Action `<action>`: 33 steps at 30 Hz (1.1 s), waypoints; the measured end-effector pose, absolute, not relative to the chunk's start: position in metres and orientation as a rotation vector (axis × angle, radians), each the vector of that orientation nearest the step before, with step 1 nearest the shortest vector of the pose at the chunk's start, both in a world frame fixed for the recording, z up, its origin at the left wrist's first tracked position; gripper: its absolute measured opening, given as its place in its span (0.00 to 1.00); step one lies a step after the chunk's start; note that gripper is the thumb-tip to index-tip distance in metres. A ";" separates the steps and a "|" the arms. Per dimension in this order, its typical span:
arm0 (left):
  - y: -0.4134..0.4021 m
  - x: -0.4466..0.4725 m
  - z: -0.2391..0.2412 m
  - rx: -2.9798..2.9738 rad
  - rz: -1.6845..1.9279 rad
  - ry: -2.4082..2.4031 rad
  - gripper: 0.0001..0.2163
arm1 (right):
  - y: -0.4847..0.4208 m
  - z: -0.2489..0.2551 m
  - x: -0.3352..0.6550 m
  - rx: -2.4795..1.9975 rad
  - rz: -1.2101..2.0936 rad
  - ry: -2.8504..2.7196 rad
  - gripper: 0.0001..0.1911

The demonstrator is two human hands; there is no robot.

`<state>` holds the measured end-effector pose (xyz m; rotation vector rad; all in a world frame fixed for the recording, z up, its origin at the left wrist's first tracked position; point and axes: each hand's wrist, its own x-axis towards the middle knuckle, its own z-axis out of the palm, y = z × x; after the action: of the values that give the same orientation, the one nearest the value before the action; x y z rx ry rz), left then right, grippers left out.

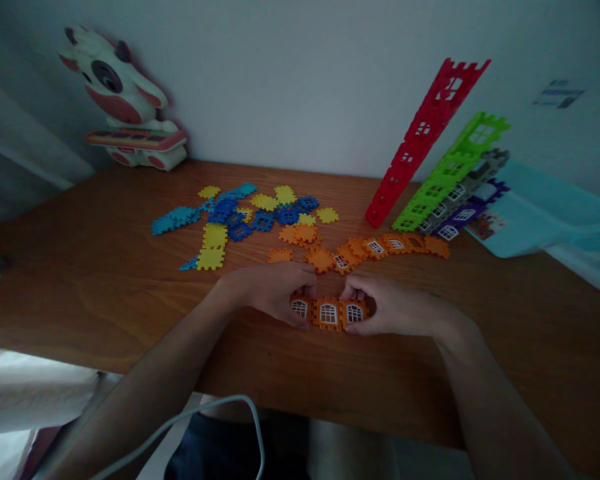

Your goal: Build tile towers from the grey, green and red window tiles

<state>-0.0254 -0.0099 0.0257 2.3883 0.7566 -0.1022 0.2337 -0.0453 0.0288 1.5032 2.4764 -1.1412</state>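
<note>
A short strip of orange window tiles (329,313) lies on the wooden table (105,280) near its front edge. My left hand (273,289) pinches the strip's left end, fingers closed over the leftmost tile. At the right end, my right hand (393,308) grips the last tile between thumb and fingers. Just behind the hands runs a longer chain of orange tiles (380,248), with a few loose orange pieces (300,235) beside it.
Blue tiles (230,212) and yellow tiles (214,243) are scattered at the centre left. Red (423,133), green (447,172), grey (467,183) and purple (473,210) tile strips lean on the wall at right. A cow toy (125,100) stands back left; a light blue sheet (545,213) lies right.
</note>
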 end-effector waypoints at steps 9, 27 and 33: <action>-0.008 -0.026 0.025 2.329 -0.040 0.704 0.20 | -0.045 0.028 0.236 1.495 -1.137 2.485 0.18; -0.009 -0.025 0.022 2.356 -0.014 0.596 0.18 | -0.046 0.028 0.235 1.507 -1.137 2.490 0.18; -0.009 -0.024 0.023 2.383 -0.030 0.608 0.18 | -0.046 0.029 0.234 1.515 -1.154 2.461 0.18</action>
<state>-0.0237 -0.0094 0.0231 2.3828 0.6077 -0.0304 0.2344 -0.0462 0.0286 1.5148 2.4609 -1.1538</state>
